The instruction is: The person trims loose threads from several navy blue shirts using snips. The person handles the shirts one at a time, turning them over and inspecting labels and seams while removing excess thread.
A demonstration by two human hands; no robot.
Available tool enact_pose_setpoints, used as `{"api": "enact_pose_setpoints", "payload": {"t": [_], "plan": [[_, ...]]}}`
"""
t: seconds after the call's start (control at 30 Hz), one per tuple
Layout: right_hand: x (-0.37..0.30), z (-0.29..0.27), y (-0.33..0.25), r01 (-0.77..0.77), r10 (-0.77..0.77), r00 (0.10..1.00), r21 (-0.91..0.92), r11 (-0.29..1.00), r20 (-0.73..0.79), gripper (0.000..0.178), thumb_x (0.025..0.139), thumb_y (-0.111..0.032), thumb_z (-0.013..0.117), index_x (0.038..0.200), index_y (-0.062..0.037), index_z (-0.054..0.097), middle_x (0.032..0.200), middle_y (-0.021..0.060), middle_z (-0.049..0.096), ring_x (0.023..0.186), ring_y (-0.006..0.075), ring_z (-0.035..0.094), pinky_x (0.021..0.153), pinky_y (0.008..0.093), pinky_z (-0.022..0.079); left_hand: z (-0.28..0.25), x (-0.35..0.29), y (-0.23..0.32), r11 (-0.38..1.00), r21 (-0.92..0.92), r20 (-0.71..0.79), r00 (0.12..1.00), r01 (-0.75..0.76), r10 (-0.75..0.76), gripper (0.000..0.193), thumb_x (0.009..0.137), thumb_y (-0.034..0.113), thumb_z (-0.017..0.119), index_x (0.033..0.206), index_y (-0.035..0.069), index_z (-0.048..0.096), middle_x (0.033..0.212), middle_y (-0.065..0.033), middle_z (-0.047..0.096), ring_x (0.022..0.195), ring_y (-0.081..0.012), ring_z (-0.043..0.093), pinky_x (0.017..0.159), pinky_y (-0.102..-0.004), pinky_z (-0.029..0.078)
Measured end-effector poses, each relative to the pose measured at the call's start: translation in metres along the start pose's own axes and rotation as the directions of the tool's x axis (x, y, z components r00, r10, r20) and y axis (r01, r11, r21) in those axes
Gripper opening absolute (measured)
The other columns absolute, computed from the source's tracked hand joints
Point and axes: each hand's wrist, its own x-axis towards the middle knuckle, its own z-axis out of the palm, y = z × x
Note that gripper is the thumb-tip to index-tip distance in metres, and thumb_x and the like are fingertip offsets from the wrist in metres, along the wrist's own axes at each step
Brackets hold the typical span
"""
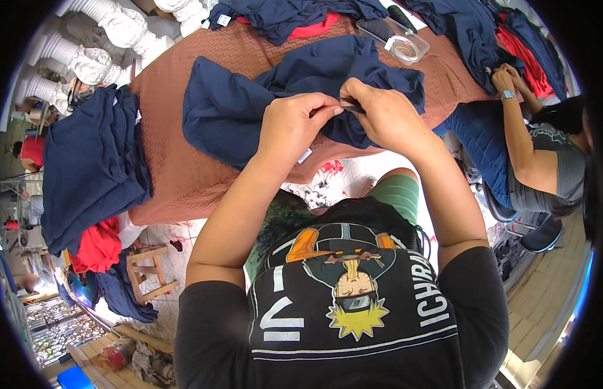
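A navy blue garment [230, 107] lies rumpled across the near part of the table, with a small white label at its near edge. Just above it my two hands meet. My left hand [298, 124] is closed in a pinch, thumb against forefinger; what sits between the fingertips is too small to make out. In my right hand [387, 118] is a small dark slim tool [354, 107], its tip close to the left fingertips. The fingers hide most of the tool, so its kind is unclear.
A brown cloth [162, 149] covers the table. Folded navy garments [97, 162] hang over its left end. At the back stands a clear plastic box [405, 48], beside more navy clothes [282, 19]. To the right, another person [541, 149] handles navy and red cloth. A wooden stool [149, 273] stands lower left.
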Motion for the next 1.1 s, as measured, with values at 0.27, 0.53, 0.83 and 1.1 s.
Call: {"api": "enact_pose_setpoints", "payload": {"t": [0.27,0.53,0.83,1.1], "plan": [[0.002,-0.016,-0.007,-0.096,0.096,0.995,0.064,0.993,0.004,0.022,0.086,-0.016,0.063,0.103,-0.0063,0.054,0.086,0.0158,0.066,0.081,0.0365,0.064,0.07,0.0447,0.05,-0.003,0.003,0.011,0.998,0.051,0.037,0.998,0.047,-0.049,0.013,0.086,0.013,0.069,0.095,0.004,0.07,0.082,-0.0064,0.072,0.07,-0.0099,0.067,0.064,-0.0243,0.05],[-0.014,-0.023,-0.005,-0.041,0.057,0.996,0.232,0.972,-0.064,0.018,0.085,-0.017,0.066,0.098,-0.0053,0.061,0.092,0.0128,0.062,0.084,0.0339,0.063,0.071,0.0413,0.049,-0.01,0.005,0.005,0.938,-0.255,0.125,0.97,0.234,-0.208,0.017,0.092,0.014,0.064,0.098,-0.002,0.068,0.086,-0.0028,0.071,0.075,-0.0084,0.066,0.071,-0.0218,0.05],[-0.009,-0.02,-0.012,-0.03,0.04,0.997,0.127,0.991,-0.071,0.015,0.084,-0.019,0.066,0.092,-0.007,0.061,0.089,0.0092,0.062,0.08,0.0333,0.063,0.067,0.0435,0.048,-0.01,0.004,0.003,0.942,-0.26,0.115,0.975,0.213,-0.188,0.017,0.093,0.014,0.063,0.099,-0.002,0.066,0.087,-0.0027,0.07,0.075,-0.0085,0.066,0.07,-0.0215,0.05],[-0.005,-0.015,-0.016,0.004,0.006,0.996,0.109,0.994,-0.085,0.015,0.084,-0.019,0.065,0.092,-0.0067,0.061,0.089,0.0097,0.063,0.079,0.0343,0.063,0.066,0.0444,0.048,-0.011,0.004,0.006,0.966,-0.206,0.105,0.985,0.159,-0.14,0.017,0.093,0.014,0.063,0.099,-0.001,0.066,0.086,-0.0031,0.07,0.073,-0.0081,0.066,0.067,-0.0215,0.05]]}}
